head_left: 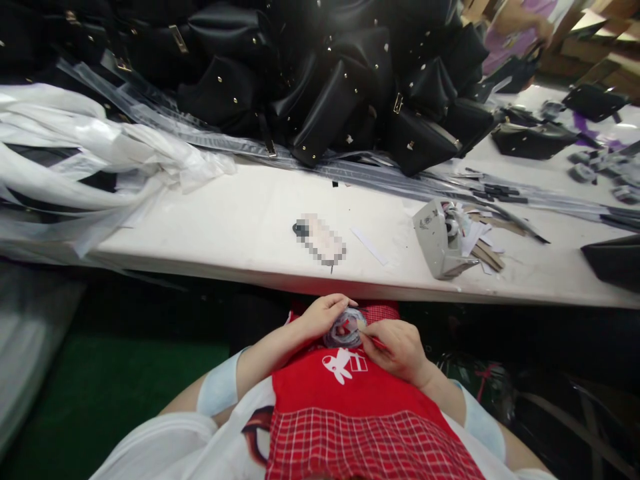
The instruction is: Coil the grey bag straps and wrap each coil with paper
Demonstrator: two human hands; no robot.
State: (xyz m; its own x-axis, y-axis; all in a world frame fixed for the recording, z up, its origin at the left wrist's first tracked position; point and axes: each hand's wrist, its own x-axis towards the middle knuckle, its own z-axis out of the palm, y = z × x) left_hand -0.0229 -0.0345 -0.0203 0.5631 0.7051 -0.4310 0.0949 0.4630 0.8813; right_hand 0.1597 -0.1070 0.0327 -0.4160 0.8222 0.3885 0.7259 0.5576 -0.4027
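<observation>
Low in front of my red apron (320,393), my left hand (325,315) is closed on the rim of a grey coiled roll (345,343). The roll has an open middle with something red and a pale yellowish bit in it; its material is too small to tell. My right hand (399,345) meets the roll's right side with pinched fingers. A thin red tool (377,343) shows between those fingers, its tip hidden at the roll.
A white-covered table (250,227) stands ahead, its front edge just beyond my hands. Black handbags (320,113) are heaped along its back, beside white wrapping (100,147). On it lie a blurred-out object (325,241) and a white box (434,240) near paper scraps. A co-worker (520,30) stands far right.
</observation>
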